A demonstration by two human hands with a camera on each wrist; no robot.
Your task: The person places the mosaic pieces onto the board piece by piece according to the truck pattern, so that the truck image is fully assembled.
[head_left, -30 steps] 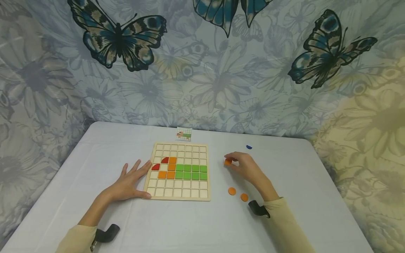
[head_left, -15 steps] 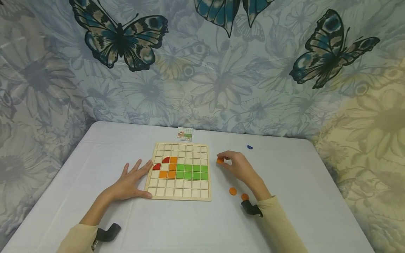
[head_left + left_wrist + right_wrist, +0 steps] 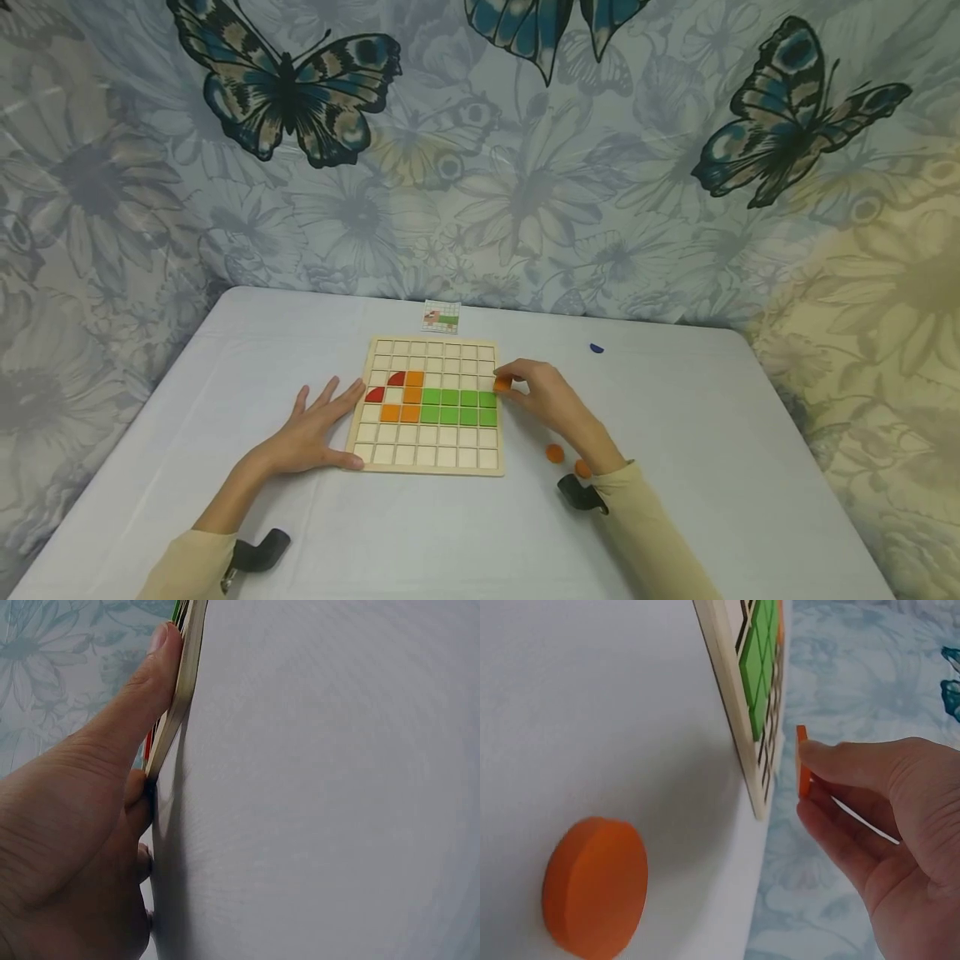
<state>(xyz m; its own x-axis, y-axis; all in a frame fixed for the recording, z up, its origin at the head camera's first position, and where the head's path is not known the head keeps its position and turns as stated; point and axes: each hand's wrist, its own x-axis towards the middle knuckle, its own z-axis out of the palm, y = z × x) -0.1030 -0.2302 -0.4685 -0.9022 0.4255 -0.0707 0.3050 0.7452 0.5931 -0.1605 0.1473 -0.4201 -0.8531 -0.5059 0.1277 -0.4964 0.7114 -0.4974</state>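
My right hand (image 3: 543, 392) pinches a thin orange square tile (image 3: 802, 761) between thumb and fingers. In the head view it overlaps the right edge of the wooden grid board (image 3: 427, 470); the right wrist view shows the tile held up above the board. Spread out along the board's left side is my left hand (image 3: 311, 432), its thumb (image 3: 154, 667) on the lower left corner and fingertips at the edge. On the grid lie several green squares (image 3: 458, 406), several orange squares (image 3: 411, 413) and two red quarter-circle tiles (image 3: 397, 379).
Two orange discs (image 3: 554, 454) lie on the white table (image 3: 420, 533) near my right wrist, one partly covered by the black wrist camera (image 3: 581, 493). Farther back sits a blue half-circle piece (image 3: 596, 348). Behind the board is a small pattern card (image 3: 441, 317).
My right hand has carried the orange square tile leftward from the table's right side to the board's right edge. The left hand stays on the board.
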